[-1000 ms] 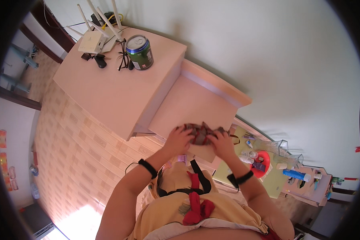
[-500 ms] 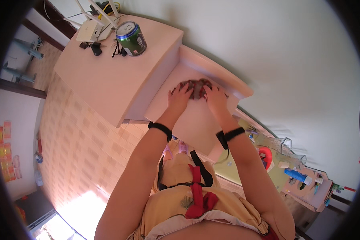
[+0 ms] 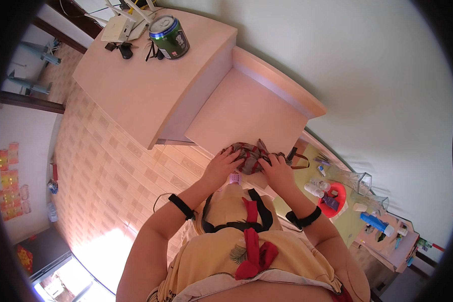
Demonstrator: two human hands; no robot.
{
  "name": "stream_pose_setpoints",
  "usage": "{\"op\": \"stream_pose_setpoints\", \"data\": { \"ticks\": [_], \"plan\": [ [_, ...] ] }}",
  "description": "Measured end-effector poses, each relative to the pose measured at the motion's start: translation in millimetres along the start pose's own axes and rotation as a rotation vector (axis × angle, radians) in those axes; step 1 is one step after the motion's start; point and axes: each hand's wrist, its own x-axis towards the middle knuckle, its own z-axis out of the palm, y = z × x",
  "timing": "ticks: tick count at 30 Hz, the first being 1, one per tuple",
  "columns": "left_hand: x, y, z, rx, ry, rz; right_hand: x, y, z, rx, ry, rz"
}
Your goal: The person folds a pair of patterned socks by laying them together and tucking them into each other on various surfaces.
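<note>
Both my hands are on a bunched grey-and-red plaid cloth point(image 3: 251, 157) at the near edge of the pale pink lower tabletop point(image 3: 254, 108). My left hand point(image 3: 225, 165) has its fingers curled over the cloth's left side. On the right side, my right hand point(image 3: 277, 170) presses its bent fingers into the folds. The cloth is crumpled, and what lies under it is hidden. Each wrist wears a black band.
A raised pink cabinet top point(image 3: 131, 85) at the left holds a green can point(image 3: 170, 38), a white router point(image 3: 118, 29) and small black items. To the right, a red basket point(image 3: 333, 200) with bottles stands beside clear containers point(image 3: 360, 182) and a blue tube point(image 3: 375, 223).
My hands have drawn the plaid cloth from the back of the lower tabletop to its near edge. The red basket, partly covered by my right arm before, now shows more fully.
</note>
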Motion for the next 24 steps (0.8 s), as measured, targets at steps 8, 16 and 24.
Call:
{"op": "stream_pose_setpoints", "data": {
  "ticks": [8, 16, 24],
  "plan": [
    [70.2, -27.9, 4.6, 0.391, 0.17, -0.041, 79.4, 32.2, -4.6, -0.022, 0.173, 0.081],
    [128.9, -86.0, -40.2, 0.252, 0.071, -0.297, 197.4, 28.3, 7.8, -0.092, 0.093, 0.254],
    [0.7, -73.3, -28.2, 0.164, 0.111, -0.25, 111.0, -22.7, 17.1, -0.051, 0.052, -0.178]
  ]
}}
